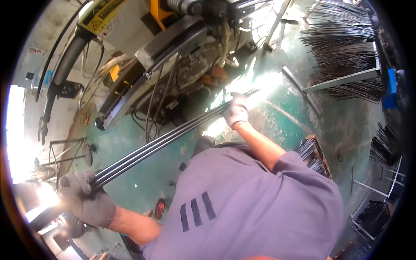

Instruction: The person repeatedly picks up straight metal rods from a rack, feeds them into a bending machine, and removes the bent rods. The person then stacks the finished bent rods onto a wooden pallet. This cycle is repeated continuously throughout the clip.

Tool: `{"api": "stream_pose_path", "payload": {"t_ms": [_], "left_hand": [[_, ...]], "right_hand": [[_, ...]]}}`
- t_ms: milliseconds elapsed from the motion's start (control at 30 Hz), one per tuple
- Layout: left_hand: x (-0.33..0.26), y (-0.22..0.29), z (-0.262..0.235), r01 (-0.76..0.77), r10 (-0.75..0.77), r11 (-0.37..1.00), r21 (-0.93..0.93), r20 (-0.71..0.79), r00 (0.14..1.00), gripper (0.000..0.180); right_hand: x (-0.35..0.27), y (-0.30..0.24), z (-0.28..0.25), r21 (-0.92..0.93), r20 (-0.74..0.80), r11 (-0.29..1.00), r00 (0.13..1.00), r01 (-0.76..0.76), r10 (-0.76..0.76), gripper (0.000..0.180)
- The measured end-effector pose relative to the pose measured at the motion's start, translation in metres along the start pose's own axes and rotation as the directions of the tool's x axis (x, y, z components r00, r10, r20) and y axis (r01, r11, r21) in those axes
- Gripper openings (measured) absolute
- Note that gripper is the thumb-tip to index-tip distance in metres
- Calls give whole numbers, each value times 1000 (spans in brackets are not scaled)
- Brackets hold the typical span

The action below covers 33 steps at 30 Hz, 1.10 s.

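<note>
Rods (164, 141), a small bundle of long dark metal ones, run diagonally across the head view, from the lower left up to the upper middle, right in front of the machine (173, 56). Both hands are on them.

Left hand (86, 197), in a grey knit glove, is wrapped tight around the near end of the rods, fingers curled fully shut over the bundle. That forearm comes up from the bottom edge, bent at the elbow, with the hand sitting well below and left of the machine.

Right hand (236, 110), in a paler glove, is closed over the far end of the rods, just below the machine's right side. How tightly the fingers wrap I can't really tell, since the glare off the floor (277, 117) washes that spot out. The right arm is stretched out almost straight, reaching away from the purple shirt (242, 203).

Rods look held off the floor, sloping between the two hands.

Right of the machine there's a rack (346, 47) stacked with more thin dark rods, and another pile (314, 154) lies on the green floor below it, next to the right elbow.
</note>
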<state>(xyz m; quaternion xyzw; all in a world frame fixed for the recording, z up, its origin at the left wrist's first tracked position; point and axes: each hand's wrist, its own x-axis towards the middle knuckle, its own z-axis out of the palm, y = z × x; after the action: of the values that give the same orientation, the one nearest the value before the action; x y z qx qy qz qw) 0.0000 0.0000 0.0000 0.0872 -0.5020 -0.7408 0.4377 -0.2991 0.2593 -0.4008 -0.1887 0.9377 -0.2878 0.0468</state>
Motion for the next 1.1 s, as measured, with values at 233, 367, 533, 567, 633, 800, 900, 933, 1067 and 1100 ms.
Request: {"api": "stream_pose_path", "payload": {"t_ms": [233,367,533,567,633,800,900,933,1067,1100], "left_hand": [[38,-91,-97,36,-103,978,-205,-326,940,23],[82,-109,-144,77,-177,949,-304,-315,932,26],[122,-119,-206,166,-300,891,-423,-274,914,33],[130,-125,-217,197,-302,882,-427,-191,934,35],[140,-145,-235,213,-269,908,-360,-113,956,36],[150,-186,-244,236,-340,921,-311,-340,877,31],[150,-197,-238,249,-391,914,-319,-542,744,27],[151,-201,-234,236,-384,919,-315,-581,718,27],[162,-210,-216,215,-374,926,-311,-674,637,24],[165,-211,-212,200,-357,934,-297,-727,586,24]], "right_hand": [[68,-21,-68,590,537,-770,830,-242,151,40],[110,-65,-79,771,458,-599,841,-215,288,31],[163,-99,-105,905,264,-390,943,-169,205,27],[176,-105,-112,939,259,-280,945,-198,199,28],[199,-124,-120,993,108,11,948,-116,299,27],[249,-167,-139,967,130,112,817,-230,562,44],[252,-170,-145,965,141,119,846,-234,513,47],[250,-169,-148,918,98,284,853,-276,513,43],[255,-164,-166,939,186,201,904,-279,385,36],[258,-162,-171,921,239,201,892,-333,383,34]]}}
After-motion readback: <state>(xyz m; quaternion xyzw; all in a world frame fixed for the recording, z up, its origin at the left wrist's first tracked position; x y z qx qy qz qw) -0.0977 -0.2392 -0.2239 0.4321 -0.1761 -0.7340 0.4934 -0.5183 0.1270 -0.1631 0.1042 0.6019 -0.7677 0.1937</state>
